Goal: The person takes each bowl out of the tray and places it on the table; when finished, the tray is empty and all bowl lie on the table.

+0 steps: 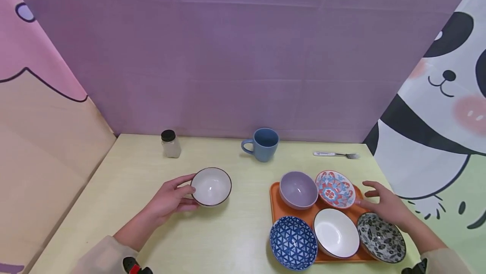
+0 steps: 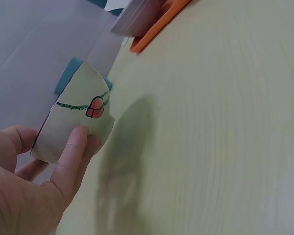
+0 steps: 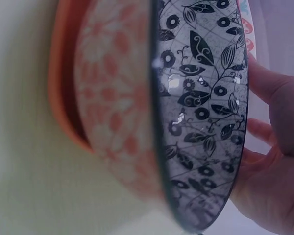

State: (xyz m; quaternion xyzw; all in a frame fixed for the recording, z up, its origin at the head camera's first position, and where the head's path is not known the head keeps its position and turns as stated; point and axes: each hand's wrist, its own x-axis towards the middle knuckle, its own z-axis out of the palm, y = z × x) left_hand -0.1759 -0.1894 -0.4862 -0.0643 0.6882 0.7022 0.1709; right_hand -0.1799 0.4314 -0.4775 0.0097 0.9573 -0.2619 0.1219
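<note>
My left hand [image 1: 171, 200] grips a small white bowl [image 1: 211, 186] with a dark rim by its left side, thumb at the rim and fingers underneath. In the left wrist view, the bowl's outside [image 2: 78, 110] bears a red flower and green vine, and its shadow falls on the table. Over at the right, my right hand [image 1: 389, 206] has its fingers spread, with the thumb right at the edge of a red-and-blue patterned bowl [image 1: 336, 189]. Below that hand sits a black-and-white leaf-patterned bowl [image 1: 381, 238], which fills much of the right wrist view.
An orange tray [image 1: 275, 206] bears these patterned bowls plus a purple bowl [image 1: 298, 189], a blue-and-white bowl [image 1: 293, 243] and a plain white bowl [image 1: 336, 232]. Along the back stand a black-lidded jar [image 1: 171, 144] and a blue mug [image 1: 265, 144], with a fork [image 1: 336, 154] lying farther right.
</note>
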